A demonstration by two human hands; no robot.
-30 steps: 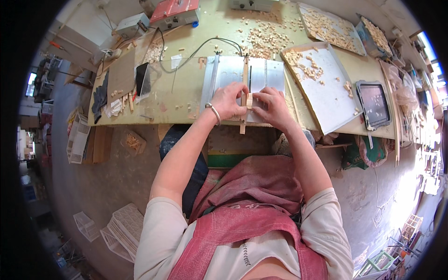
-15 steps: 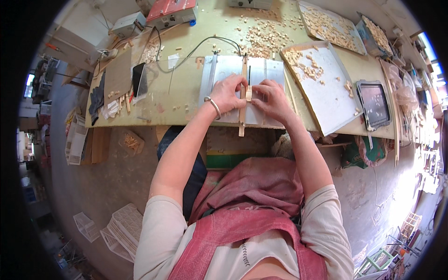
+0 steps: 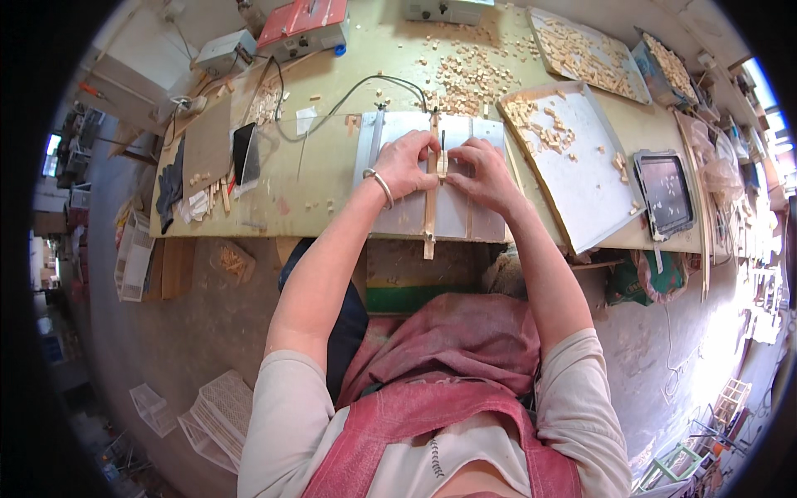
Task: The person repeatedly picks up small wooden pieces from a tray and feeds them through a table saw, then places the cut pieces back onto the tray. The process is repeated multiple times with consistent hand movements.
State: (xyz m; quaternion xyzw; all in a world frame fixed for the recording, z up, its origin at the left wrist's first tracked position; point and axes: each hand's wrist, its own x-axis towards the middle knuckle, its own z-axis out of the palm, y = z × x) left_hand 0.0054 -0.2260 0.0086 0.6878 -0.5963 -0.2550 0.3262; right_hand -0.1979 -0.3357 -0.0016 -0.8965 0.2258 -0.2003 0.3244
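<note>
A small pale wooden block [image 3: 442,166] sits beside a long wooden strip [image 3: 429,230] on the silver metal plate [image 3: 393,217]. My left hand [image 3: 407,170], with a bangle on the wrist, has curled fingers at the strip and the block's left side. My right hand [image 3: 481,170] grips the block from the right with thumb and fingers. A narrow dark slot or blade [image 3: 443,139] lies just beyond the block; which it is, I cannot tell.
Wood pieces fill trays [image 3: 596,224] at right and are scattered [image 3: 469,79] behind the plate. A dark rectangular frame [image 3: 664,199] lies at far right. Cables [image 3: 374,76], a red machine [image 3: 303,25], cardboard [image 3: 207,137] and gloves [image 3: 170,187] occupy the left and back.
Both hands and the small block have moved away from me along the strip toward the dark slot. The bench now appears slightly lower in the view.
</note>
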